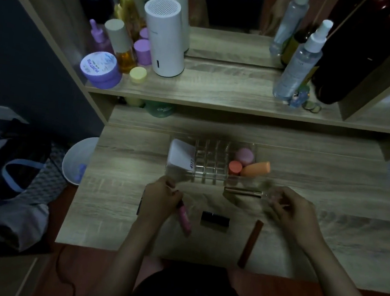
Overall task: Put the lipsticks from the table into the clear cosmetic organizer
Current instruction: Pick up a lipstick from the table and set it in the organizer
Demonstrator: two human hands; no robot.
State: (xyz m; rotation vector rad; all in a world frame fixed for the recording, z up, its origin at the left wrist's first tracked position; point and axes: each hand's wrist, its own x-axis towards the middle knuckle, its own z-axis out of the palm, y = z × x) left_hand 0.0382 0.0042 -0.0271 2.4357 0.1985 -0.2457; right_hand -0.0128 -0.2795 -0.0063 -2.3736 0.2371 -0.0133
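Note:
The clear cosmetic organizer [211,166] stands mid-table with a grid of small compartments; a white box [182,156] sits in its left part, and a pink jar, a coral cap and an orange tube [256,169] in its right. My left hand [162,197] grips the top of a pink lipstick tube [184,218] that slants down toward me. My right hand [289,211] holds a gold-and-clear lipstick [243,191] level, just in front of the organizer. A black lipstick [215,218] lies between my hands. A long dark red lipstick [250,243] lies near the front edge.
The wooden table [323,247] is backed by a raised shelf [219,97] with jars, bottles, a white cylinder [163,39] and spray bottles [298,62]. A white bin [78,159] and bags sit on the floor at left. A dark thin object peeks out by my left wrist.

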